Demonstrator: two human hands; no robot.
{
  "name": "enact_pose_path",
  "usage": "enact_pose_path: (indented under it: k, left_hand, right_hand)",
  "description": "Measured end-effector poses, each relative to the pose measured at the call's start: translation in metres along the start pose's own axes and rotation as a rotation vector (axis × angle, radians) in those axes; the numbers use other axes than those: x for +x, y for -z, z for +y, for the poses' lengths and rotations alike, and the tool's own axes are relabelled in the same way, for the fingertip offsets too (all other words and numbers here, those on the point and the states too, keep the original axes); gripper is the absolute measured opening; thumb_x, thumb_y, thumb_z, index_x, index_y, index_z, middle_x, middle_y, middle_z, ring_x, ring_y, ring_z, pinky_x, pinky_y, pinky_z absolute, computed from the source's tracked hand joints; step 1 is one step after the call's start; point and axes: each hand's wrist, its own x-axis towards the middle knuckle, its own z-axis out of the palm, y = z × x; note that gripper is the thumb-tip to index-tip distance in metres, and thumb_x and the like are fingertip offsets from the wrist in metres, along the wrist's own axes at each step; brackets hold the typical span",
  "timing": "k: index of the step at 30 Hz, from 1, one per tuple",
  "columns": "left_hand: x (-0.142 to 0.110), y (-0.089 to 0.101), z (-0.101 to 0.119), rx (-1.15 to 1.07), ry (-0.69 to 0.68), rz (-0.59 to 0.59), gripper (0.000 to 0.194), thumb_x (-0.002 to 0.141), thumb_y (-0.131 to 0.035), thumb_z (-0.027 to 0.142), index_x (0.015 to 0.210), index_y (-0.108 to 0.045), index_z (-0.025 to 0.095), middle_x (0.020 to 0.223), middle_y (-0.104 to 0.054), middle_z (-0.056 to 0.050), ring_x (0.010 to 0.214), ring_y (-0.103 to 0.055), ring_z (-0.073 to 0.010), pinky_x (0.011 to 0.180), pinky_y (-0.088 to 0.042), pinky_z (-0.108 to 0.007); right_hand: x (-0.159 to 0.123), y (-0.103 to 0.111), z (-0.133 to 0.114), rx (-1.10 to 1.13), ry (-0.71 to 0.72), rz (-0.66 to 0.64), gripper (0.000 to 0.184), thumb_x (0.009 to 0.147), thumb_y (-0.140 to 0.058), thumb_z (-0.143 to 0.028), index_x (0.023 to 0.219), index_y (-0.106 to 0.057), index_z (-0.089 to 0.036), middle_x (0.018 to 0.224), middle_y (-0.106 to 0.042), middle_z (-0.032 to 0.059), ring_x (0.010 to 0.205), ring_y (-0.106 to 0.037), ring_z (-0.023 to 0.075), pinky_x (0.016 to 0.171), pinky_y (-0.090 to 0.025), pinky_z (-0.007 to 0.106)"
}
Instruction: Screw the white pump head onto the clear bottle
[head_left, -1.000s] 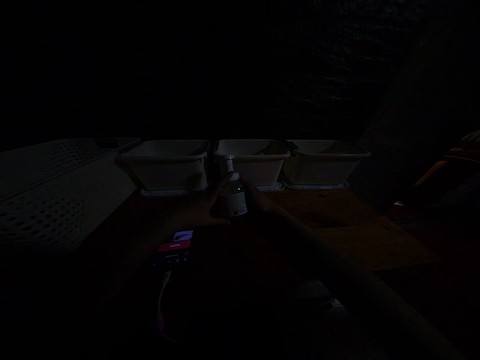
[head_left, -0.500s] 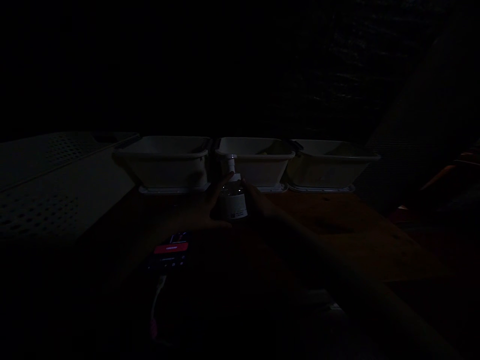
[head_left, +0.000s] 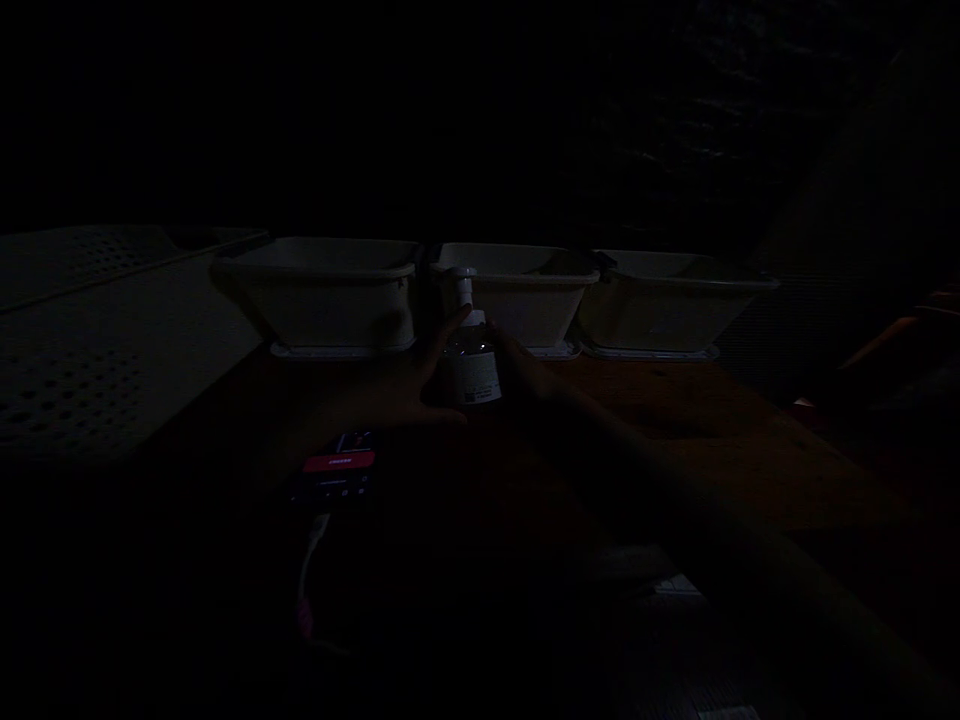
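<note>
Basically you've got the pump bottle [head_left: 474,375] upright b/w your two hands, roughly mid-view, at the near side of the middle bin [head_left: 529,312]. Your L hand [head_left: 416,390] is spread wide in a C on the bottle's left, thumb up by the white collar, a finger stretched out low near the base; can't tell if it's actually gripping. Your R hand [head_left: 525,368] is curled at the bottle's right, fingertips by the shoulder; too dark to tell how far it's open or how firm the hold is. Label's on the lower part, w/ small print at the bottom edge.

Near your L forearm there's a phone [head_left: 337,463], screen lit w/ a red bar, white cable [head_left: 306,560] running from its near end. L bin [head_left: 337,312] and R bin [head_left: 652,315] flank the middle one in a row; perforated basket [head_left: 97,380] is far left. Wood tabletop [head_left: 735,450] shows on the right, and what looks like another person's arm [head_left: 885,342] is at the far-right edge.
</note>
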Motion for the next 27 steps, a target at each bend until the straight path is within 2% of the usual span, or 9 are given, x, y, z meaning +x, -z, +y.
enact_pose_path:
  k: [3,9,11,15,20,24,27]
  left_hand:
    - [0.0008,0.0001,0.0015,-0.006,-0.015,0.017,0.124,0.073,-0.077,0.053,0.155,0.014,0.032,0.166,-0.002,-0.014,0.149,-0.016,-0.0383,0.116,-0.03,-0.056]
    - [-0.0005,0.0013,0.004,-0.036,0.029,-0.026,0.123,0.075,-0.075,0.055,0.153,0.018,0.034,0.165,-0.008,-0.015,0.143,-0.034,-0.04,0.107,-0.042,-0.055]
    - [-0.0014,0.0019,0.0041,-0.015,0.016,-0.019,0.124,0.075,-0.075,0.057,0.154,0.018,0.034,0.165,-0.008,-0.016,0.143,-0.033,-0.0403,0.107,-0.042,-0.054]
    - [-0.0022,0.0027,0.0035,-0.002,0.025,-0.045,0.123,0.076,-0.074,0.057,0.154,0.019,0.033,0.163,-0.018,-0.017,0.144,-0.033,-0.0387,0.107,-0.043,-0.052]
    - [-0.0018,0.0026,0.0031,0.06,0.015,-0.021,0.123,0.075,-0.073,0.06,0.155,0.015,0.031,0.164,-0.011,-0.017,0.148,-0.02,-0.0419,0.11,-0.037,-0.057]
    - [-0.0015,0.0025,0.0034,0.039,0.053,-0.028,0.124,0.074,-0.074,0.059,0.155,0.015,0.029,0.161,-0.025,-0.018,0.146,-0.023,-0.0426,0.107,-0.041,-0.056]
    - [-0.0015,0.0028,0.0029,0.05,0.044,-0.034,0.123,0.075,-0.073,0.059,0.155,0.015,0.029,0.16,-0.028,-0.019,0.144,-0.029,-0.0428,0.105,-0.043,-0.055]
  right_hand:
    - [0.0007,0.0004,0.001,0.032,0.003,-0.009,0.057,0.09,-0.048,-0.064,0.127,-0.057,-0.022,0.111,-0.07,0.0092,0.102,-0.067,0.0262,0.088,-0.055,0.046]
    - [0.004,0.0019,0.0039,0.041,-0.003,0.019,0.055,0.089,-0.05,-0.063,0.125,-0.058,-0.022,0.111,-0.07,0.0083,0.093,-0.068,0.0244,0.086,-0.055,0.044]
    - [0.0037,0.0012,0.004,0.042,-0.001,0.037,0.054,0.09,-0.049,-0.062,0.125,-0.059,-0.022,0.109,-0.07,0.008,0.09,-0.069,0.0239,0.083,-0.056,0.044]
    - [0.0014,0.0011,0.0025,0.042,-0.016,0.028,0.053,0.092,-0.048,-0.061,0.126,-0.059,-0.022,0.109,-0.071,0.0077,0.092,-0.069,0.0238,0.083,-0.056,0.042]
    - [0.0012,0.0017,0.0016,0.059,-0.016,0.011,0.05,0.092,-0.048,-0.059,0.124,-0.06,-0.022,0.112,-0.07,0.0082,0.092,-0.069,0.0232,0.081,-0.057,0.04]
    - [0.0036,0.0028,0.0037,0.051,-0.013,0.031,0.051,0.092,-0.048,-0.06,0.124,-0.06,-0.021,0.113,-0.07,0.0084,0.089,-0.069,0.0222,0.08,-0.056,0.041]
    - [0.0037,0.0038,0.0046,0.036,-0.022,0.029,0.053,0.092,-0.046,-0.062,0.125,-0.059,-0.021,0.109,-0.071,0.0088,0.087,-0.069,0.0226,0.08,-0.056,0.042]
